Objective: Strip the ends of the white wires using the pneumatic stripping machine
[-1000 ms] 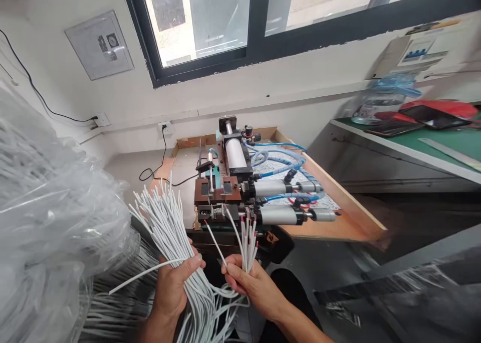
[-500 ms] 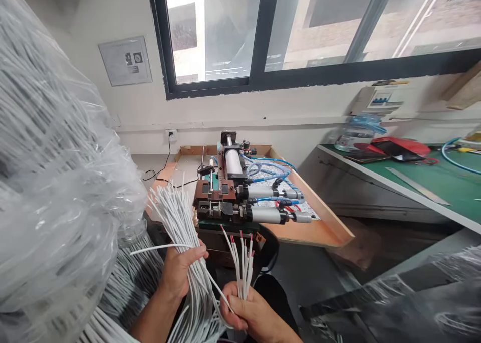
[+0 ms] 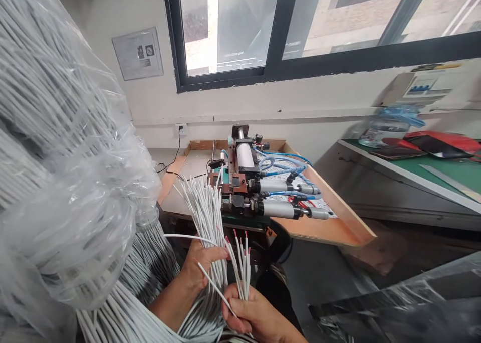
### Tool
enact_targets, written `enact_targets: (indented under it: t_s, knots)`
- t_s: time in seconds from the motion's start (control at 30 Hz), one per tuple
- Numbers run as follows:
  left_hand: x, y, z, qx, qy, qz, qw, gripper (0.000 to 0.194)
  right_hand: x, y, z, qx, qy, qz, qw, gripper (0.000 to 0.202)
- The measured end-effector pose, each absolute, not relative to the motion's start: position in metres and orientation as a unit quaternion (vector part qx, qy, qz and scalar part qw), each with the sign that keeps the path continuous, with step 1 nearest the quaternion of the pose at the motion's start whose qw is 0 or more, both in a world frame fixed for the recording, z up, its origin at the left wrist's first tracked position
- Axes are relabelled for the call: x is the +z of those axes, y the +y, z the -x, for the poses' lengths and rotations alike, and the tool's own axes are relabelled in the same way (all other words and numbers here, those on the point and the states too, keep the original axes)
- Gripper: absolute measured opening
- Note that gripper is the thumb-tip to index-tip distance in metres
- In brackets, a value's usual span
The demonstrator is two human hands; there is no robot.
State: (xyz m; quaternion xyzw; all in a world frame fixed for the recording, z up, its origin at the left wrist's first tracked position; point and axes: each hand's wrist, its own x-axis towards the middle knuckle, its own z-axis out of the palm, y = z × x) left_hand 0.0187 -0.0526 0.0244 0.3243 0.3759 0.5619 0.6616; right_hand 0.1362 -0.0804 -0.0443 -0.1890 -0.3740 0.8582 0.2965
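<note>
A thick bundle of white wires (image 3: 205, 212) stood upright on the near side of the machine (image 3: 246, 157), its fanned tips overlapping the machine's left corner in view; whether they touched could not be told. The left hand (image 3: 201, 263) was wrapped around the bundle, and one stray wire (image 3: 184, 236) stuck out sideways above the thumb, away from the machine. The right hand (image 3: 244, 308), also on the machine's near side, was closed on a small cluster of red-tipped wires (image 3: 244, 270) and pinched a single wire (image 3: 214, 284) that slanted toward the left hand. The two hands were close but apart.

The machine sat on a wood-rimmed tabletop (image 3: 349, 217), with blue tubes (image 3: 285, 170) looping at its right. Left of the machine and nearer rose a plastic-wrapped mass of wires (image 3: 52, 72). Well right of the machine, a green tabletop (image 3: 409, 175) carried a clear bottle (image 3: 383, 132), a red-and-black pouch (image 3: 451, 141) and a metal ruler (image 3: 451, 182). Behind the machine were a wall socket (image 3: 181, 129) and a dark window frame (image 3: 270, 77).
</note>
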Motion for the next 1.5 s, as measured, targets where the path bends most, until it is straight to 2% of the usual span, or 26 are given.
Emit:
enact_targets:
  t_s: [0.33, 0.67, 0.83, 0.93, 1.13, 1.23, 1.3, 1.37, 1.43, 1.5]
  knots:
    - [0.022, -0.056, -0.015, 0.54, 0.341, -0.305, 0.707, 0.019, -0.048, -0.085, -0.134, 0.876, -0.344, 0.175, 0.291, 0.036]
    - [0.013, -0.048, -0.018, 0.532, 0.379, -0.308, 0.692, 0.019, -0.06, -0.081, -0.129, 0.883, -0.331, 0.141, 0.3, 0.032]
    - [0.008, -0.046, -0.016, 0.552, 0.412, -0.305, 0.658, 0.02, -0.065, -0.081, -0.133, 0.86, -0.344, 0.139, 0.35, 0.044]
    - [0.008, -0.044, -0.015, 0.564, 0.435, -0.302, 0.634, 0.019, -0.066, -0.081, -0.136, 0.825, -0.348, 0.192, 0.401, 0.05]
    - [0.006, -0.034, -0.009, 0.586, 0.456, -0.29, 0.603, 0.019, -0.065, -0.066, -0.168, 0.689, -0.282, 0.398, 0.535, 0.029]
    - [0.004, -0.03, -0.005, 0.593, 0.469, -0.285, 0.589, 0.027, -0.072, -0.04, -0.212, 0.607, -0.227, 0.46, 0.606, 0.028]
    - [0.004, -0.03, -0.003, 0.593, 0.489, -0.277, 0.576, 0.037, -0.077, -0.019, -0.247, 0.489, -0.265, 0.52, 0.648, 0.032]
    - [0.005, -0.029, -0.002, 0.591, 0.512, -0.268, 0.563, 0.044, -0.079, 0.004, -0.28, 0.267, -0.421, 0.614, 0.612, 0.04]
    - [0.006, -0.026, 0.0, 0.596, 0.523, -0.259, 0.551, 0.047, -0.075, 0.027, -0.308, 0.173, -0.469, 0.655, 0.567, 0.043]
    - [0.007, -0.022, 0.0, 0.601, 0.519, -0.254, 0.553, 0.05, -0.066, 0.051, -0.325, 0.109, -0.51, 0.682, 0.512, 0.036]
